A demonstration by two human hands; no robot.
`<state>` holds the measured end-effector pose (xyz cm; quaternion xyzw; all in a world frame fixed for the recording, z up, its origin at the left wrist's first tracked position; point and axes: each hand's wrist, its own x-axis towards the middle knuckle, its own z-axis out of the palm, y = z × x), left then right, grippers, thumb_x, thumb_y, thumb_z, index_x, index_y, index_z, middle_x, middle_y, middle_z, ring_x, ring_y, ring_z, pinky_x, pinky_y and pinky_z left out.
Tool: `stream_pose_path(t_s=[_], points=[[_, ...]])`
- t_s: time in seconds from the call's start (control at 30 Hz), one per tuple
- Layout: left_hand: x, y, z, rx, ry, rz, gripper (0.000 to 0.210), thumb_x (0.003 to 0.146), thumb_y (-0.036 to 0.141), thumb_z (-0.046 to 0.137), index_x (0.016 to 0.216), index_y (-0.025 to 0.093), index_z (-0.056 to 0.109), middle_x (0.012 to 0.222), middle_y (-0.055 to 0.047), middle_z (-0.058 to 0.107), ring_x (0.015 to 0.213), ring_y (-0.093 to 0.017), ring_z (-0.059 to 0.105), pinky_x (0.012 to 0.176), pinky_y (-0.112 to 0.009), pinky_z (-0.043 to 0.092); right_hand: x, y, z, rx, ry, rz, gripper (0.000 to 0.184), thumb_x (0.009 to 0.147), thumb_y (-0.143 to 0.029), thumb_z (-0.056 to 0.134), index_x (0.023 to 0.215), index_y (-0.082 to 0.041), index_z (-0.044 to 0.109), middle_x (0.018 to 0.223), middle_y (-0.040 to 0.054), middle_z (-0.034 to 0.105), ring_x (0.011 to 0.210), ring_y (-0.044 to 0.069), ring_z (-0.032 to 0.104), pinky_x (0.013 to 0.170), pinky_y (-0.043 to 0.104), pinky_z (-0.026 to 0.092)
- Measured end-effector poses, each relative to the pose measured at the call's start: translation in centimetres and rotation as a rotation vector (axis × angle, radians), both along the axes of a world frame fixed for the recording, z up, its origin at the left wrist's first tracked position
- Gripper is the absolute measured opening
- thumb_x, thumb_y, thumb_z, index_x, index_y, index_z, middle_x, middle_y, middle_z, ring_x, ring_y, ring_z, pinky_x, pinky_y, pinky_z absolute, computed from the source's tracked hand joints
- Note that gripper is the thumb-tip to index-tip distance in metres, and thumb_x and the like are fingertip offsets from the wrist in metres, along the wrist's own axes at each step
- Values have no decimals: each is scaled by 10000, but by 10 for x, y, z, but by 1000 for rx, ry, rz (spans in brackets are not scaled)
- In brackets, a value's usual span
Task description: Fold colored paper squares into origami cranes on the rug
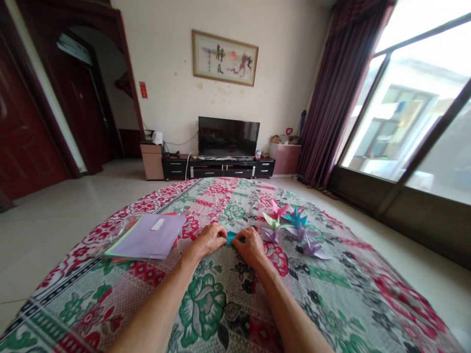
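Observation:
A small piece of folded blue paper (230, 238) sits between my two hands, over the middle of the table. My left hand (212, 239) pinches its left end between thumb and fingers. At the other end, my right hand (250, 242) grips the paper the same way, fingers bent over it. Much of the paper is hidden behind my fingers, so its full shape does not show. To the right of my right hand stand several folded paper cranes, among them a blue one (296, 217), a green one (273, 221) and a purple one (314, 248).
A stack of coloured paper sheets (147, 240), purple on top, lies to the left on a clear plastic wrapper. A flowered tablecloth (206, 314) covers the round table. Beyond it are a television (228, 137) on a low cabinet and a window (412, 117) at the right.

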<state>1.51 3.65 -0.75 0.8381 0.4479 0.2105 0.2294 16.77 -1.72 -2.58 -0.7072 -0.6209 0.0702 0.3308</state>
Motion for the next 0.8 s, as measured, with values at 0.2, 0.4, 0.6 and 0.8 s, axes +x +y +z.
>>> stream_pose_path(t_s=[0.2,0.4,0.6,0.8], points=[[-5,6,-6,20,0,-59,200,668,161,542,806,160,687,781,-24,619,682,-122,545,652,-210,421,3,-3,5,4,33,44,58,682,-196,647,678,-163,694,826,59,616,795,151,567,723,223,409],[-7,6,-6,39,24,-116,240,677,120,492,810,174,685,819,-21,577,716,-113,531,700,-205,422,6,-5,9,19,29,64,82,672,-150,606,639,-168,680,750,33,614,702,134,556,676,213,410],[-10,6,-5,2,-10,-141,286,653,102,482,880,158,647,805,-19,589,729,-123,533,690,-209,425,6,-4,7,12,36,52,139,669,-138,586,754,-173,691,824,47,629,753,151,569,719,232,424],[-12,13,-12,-13,-29,-159,543,628,71,457,1151,178,558,881,-12,593,750,-113,533,723,-208,432,6,-2,1,13,14,56,356,695,-108,531,1008,-200,673,936,66,628,841,175,579,776,264,436]])
